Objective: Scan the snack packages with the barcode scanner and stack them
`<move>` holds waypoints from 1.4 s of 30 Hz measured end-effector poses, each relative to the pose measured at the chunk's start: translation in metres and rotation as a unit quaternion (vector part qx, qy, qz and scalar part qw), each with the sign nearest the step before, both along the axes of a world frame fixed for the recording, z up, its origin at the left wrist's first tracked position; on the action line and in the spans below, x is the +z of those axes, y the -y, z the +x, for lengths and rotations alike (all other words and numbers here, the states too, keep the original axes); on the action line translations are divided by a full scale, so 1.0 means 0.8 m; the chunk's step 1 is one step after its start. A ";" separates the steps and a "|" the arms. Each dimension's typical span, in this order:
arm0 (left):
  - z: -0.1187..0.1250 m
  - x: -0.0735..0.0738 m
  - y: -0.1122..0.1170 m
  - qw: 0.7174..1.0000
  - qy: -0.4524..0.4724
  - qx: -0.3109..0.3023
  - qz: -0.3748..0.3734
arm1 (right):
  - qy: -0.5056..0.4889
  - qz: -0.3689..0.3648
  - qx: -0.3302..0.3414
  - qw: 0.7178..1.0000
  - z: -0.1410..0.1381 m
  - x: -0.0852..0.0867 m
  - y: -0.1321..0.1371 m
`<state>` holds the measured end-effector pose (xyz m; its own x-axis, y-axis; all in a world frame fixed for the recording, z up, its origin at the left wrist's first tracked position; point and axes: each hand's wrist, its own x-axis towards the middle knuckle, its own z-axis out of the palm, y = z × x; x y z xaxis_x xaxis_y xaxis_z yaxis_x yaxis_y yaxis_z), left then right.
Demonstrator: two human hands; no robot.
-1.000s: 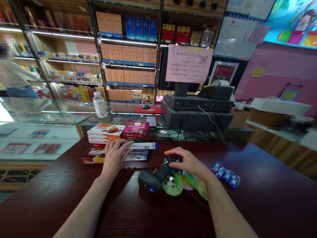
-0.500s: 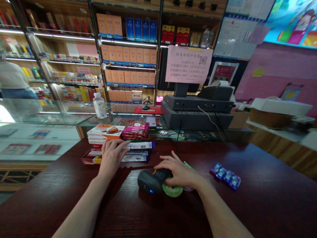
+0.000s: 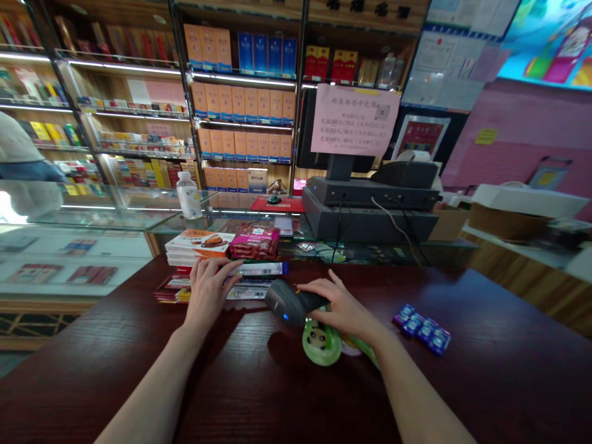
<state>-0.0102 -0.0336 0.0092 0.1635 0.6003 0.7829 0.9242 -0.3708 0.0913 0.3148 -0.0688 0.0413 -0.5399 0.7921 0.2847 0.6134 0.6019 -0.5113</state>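
Note:
My right hand (image 3: 345, 308) grips the handle of a dark barcode scanner (image 3: 287, 301), lifted above the table, a blue light on its head. Under that hand lies a round green item with a panda face (image 3: 322, 345). The fingers of my left hand (image 3: 210, 287) pinch the near end of a long, narrow white-and-blue packet (image 3: 261, 269), topmost of several stacked packets. Behind this hand stand orange-and-white boxes (image 3: 203, 242) beside a magenta snack bag (image 3: 254, 240). More flat red and yellow packages (image 3: 173, 291) rest to its left.
A strip of small blue-purple packets (image 3: 422, 328) lies on the dark wooden table (image 3: 231, 388) at right. Beyond are a plastic bottle (image 3: 189, 196), a glass counter (image 3: 115, 213) and a till with a monitor bearing a pink sign (image 3: 355, 120). Another person (image 3: 25, 163) stands far left.
The scanner has risen off the table and moved toward the stacked packets in my right hand, uncovering more of the green panda item. My left hand has stayed at the packets.

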 end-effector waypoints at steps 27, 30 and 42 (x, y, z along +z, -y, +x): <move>-0.003 -0.004 -0.001 1.000 0.026 0.004 0.015 | -0.009 0.017 -0.023 1.000 0.005 0.006 0.003; -0.003 -0.004 -0.001 1.000 0.021 0.007 0.015 | -0.009 0.015 -0.018 1.000 0.006 0.004 0.001; -0.002 -0.002 0.000 1.000 0.001 -0.003 0.008 | 0.044 -0.044 0.016 0.998 0.001 0.001 0.003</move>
